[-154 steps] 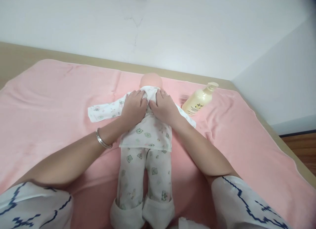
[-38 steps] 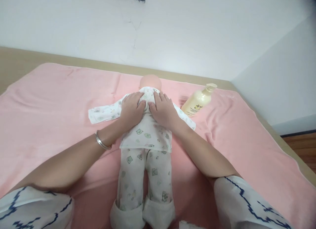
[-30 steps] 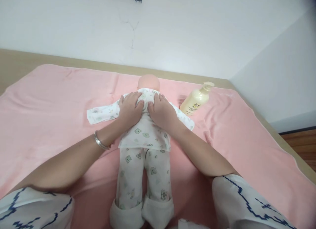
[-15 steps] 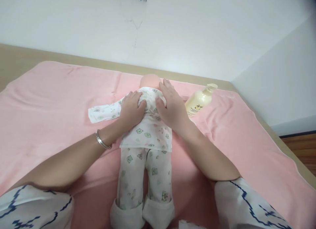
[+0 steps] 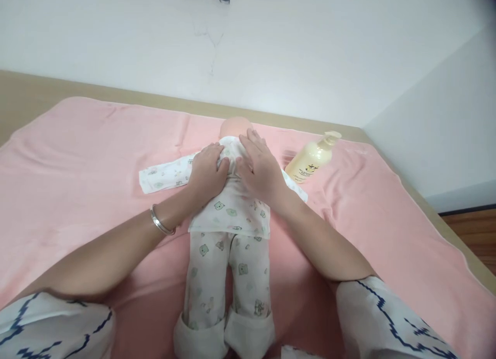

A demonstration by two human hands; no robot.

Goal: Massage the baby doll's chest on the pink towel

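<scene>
My left hand [image 5: 205,170] and right hand [image 5: 259,165] lie flat and open on the upper back of the doll [image 5: 228,245], gripping nothing. Likely risks: my palms could drag the loose shirt into a bunch at the neck, and a wide sweep of my right hand could knock the bottle [image 5: 312,157] lying tilted near the doll's shoulder. The doll lies face down in the middle of the pink blanket [image 5: 77,157], head away from me — white printed shirt and trousers, cuffs rolled, one sleeve spread flat to the left.

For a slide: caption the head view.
Left hand and right hand rest on a doll; pink blanket beneath, pump bottle nearby.
</scene>
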